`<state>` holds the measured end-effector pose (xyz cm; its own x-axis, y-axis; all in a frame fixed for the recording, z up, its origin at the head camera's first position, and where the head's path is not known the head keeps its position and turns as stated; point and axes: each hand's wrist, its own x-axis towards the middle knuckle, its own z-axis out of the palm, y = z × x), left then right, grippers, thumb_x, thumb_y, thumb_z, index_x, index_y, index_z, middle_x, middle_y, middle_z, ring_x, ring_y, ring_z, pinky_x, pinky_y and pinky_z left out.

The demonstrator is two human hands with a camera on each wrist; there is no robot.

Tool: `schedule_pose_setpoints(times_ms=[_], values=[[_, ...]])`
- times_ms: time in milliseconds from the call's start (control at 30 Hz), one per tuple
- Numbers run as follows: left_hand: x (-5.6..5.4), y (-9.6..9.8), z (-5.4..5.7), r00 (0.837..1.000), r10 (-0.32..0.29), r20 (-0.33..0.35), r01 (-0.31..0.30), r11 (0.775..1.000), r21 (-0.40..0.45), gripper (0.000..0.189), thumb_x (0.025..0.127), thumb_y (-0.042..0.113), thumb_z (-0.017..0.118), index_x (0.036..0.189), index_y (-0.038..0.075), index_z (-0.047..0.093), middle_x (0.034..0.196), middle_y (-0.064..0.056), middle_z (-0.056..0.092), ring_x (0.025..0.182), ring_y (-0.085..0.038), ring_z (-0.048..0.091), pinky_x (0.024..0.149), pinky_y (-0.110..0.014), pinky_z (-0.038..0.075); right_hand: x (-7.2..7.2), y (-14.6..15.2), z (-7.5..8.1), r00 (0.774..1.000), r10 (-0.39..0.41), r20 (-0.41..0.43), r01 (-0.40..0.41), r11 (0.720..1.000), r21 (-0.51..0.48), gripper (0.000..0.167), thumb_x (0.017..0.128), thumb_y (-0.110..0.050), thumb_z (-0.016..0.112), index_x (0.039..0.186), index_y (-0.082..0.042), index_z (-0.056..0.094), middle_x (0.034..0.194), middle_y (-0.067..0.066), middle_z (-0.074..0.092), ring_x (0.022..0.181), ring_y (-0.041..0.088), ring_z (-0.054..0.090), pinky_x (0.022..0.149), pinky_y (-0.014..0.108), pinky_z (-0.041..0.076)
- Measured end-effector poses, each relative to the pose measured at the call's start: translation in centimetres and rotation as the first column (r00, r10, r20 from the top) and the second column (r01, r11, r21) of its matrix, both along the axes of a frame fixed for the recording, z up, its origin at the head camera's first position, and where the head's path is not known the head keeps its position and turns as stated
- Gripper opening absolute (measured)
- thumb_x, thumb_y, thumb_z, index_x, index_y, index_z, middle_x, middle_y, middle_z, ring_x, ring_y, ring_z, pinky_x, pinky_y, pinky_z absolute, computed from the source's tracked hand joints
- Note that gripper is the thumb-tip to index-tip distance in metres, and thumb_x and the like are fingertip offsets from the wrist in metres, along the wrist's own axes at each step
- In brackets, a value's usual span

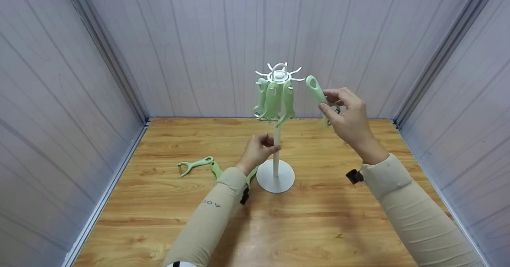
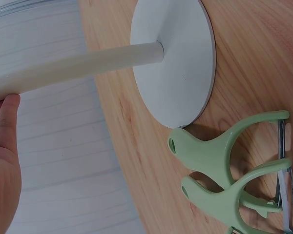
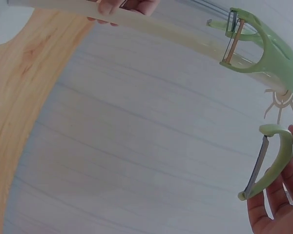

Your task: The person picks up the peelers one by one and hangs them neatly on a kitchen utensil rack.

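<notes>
A white rack with a round base (image 1: 275, 185) and a ring of hooks (image 1: 279, 75) stands upright on the table. My left hand (image 1: 257, 149) pinches its pole (image 1: 276, 165) below the hanging peelers. Several light green Y-shaped peelers (image 1: 273, 101) hang from the front and left hooks. To the right of the hooks, my right hand (image 1: 350, 117) holds another green peeler (image 1: 316, 89) by its handle, the looped end up and apart from the rack. Its blade end (image 3: 256, 165) shows in the right wrist view.
On the wooden table (image 1: 318, 219), a green peeler (image 1: 197, 163) lies to the left of the rack. More peelers (image 2: 205, 153) lie beside the base, partly behind my left forearm in the head view. Pale panelled walls (image 1: 223, 40) enclose the back and sides.
</notes>
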<state>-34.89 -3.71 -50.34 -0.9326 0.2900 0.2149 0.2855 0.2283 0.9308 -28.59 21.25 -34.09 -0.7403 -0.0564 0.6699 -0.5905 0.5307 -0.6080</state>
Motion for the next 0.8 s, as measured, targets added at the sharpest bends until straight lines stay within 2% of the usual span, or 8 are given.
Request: schedule_pose_setpoints(times_ms=[500, 800], values=[[0.1, 0.0, 0.2, 1.0, 0.006, -0.005, -0.006, 1.0, -0.015, 0.01, 0.096, 0.002, 0.081, 0.105, -0.001, 0.076, 0.098, -0.011, 0.078, 0.088, -0.012, 0.069, 0.081, -0.027, 0.059, -1.4, -2.3, -0.7, 0.999, 0.035, 0.031, -0.033, 0.998, -0.05, 0.024, 0.099, -0.001, 0.076, 0.123, 0.004, 0.077, 0.109, 0.018, 0.073, 0.096, 0.005, 0.061, 0.088, 0.02, 0.051], [0.0, -0.1, 0.2, 1.0, -0.003, 0.022, 0.003, 1.0, -0.011, 0.01, 0.096, 0.002, 0.081, 0.105, -0.001, 0.076, 0.097, -0.01, 0.077, 0.089, -0.014, 0.07, 0.082, -0.029, 0.06, -2.0, -3.2, -1.5, 0.993, 0.064, 0.099, -0.052, 0.991, -0.121, 0.024, 0.1, -0.002, 0.075, 0.124, 0.003, 0.076, 0.11, 0.015, 0.073, 0.096, 0.007, 0.065, 0.089, 0.02, 0.054]])
